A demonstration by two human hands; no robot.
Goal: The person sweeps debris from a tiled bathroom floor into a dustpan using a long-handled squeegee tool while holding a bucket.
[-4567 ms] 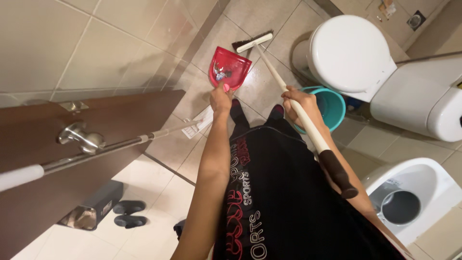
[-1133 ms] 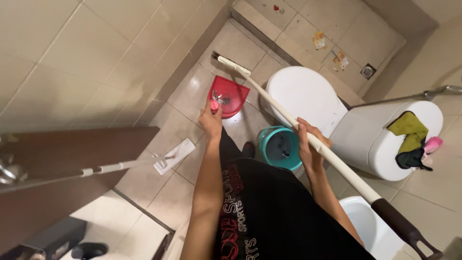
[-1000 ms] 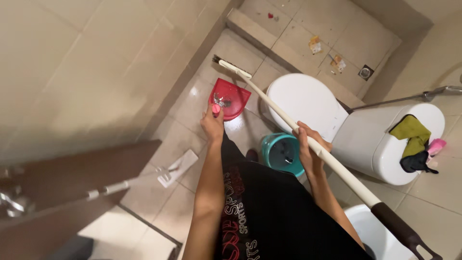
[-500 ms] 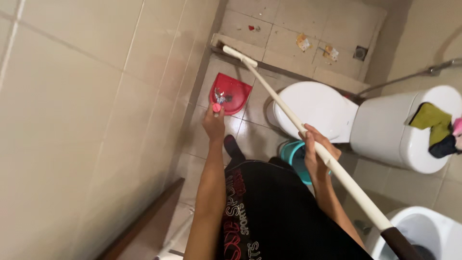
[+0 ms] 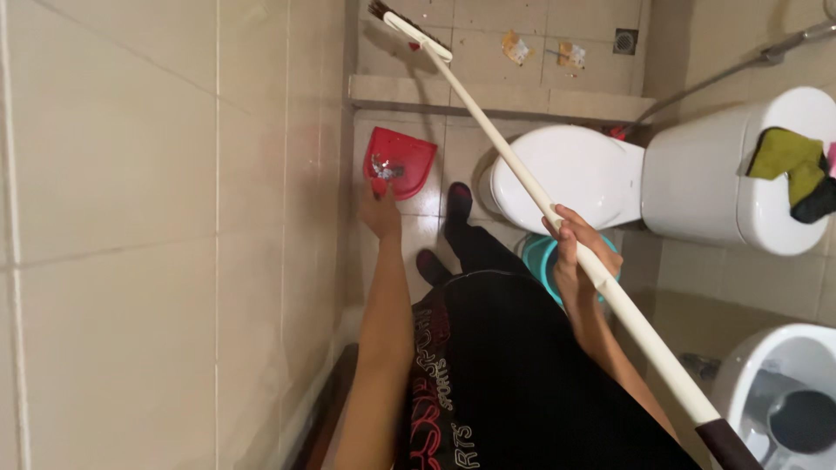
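Note:
My left hand (image 5: 381, 213) grips the handle of a red dustpan (image 5: 398, 161) held low over the tiled floor, with small bits of litter inside it. My right hand (image 5: 575, 257) is closed around the long white handle of a broom (image 5: 496, 117). The broom's head (image 5: 409, 26) reaches past a low tiled step (image 5: 496, 96) into the far floor area, next to a small red scrap. Two yellowish scraps of litter (image 5: 515, 48) lie on that far floor.
A white toilet (image 5: 566, 174) with closed lid and its cistern (image 5: 731, 174), carrying cloths (image 5: 792, 165), stand on the right. A teal bucket (image 5: 540, 257) sits by my feet. A white basin (image 5: 784, 400) is at lower right. A tiled wall (image 5: 157, 218) fills the left. A floor drain (image 5: 625, 39) lies far back.
I have stepped forward and turned left toward the wall; the door and mop have left view. The broom head has moved over the step into the far area. The dustpan stays in my left hand.

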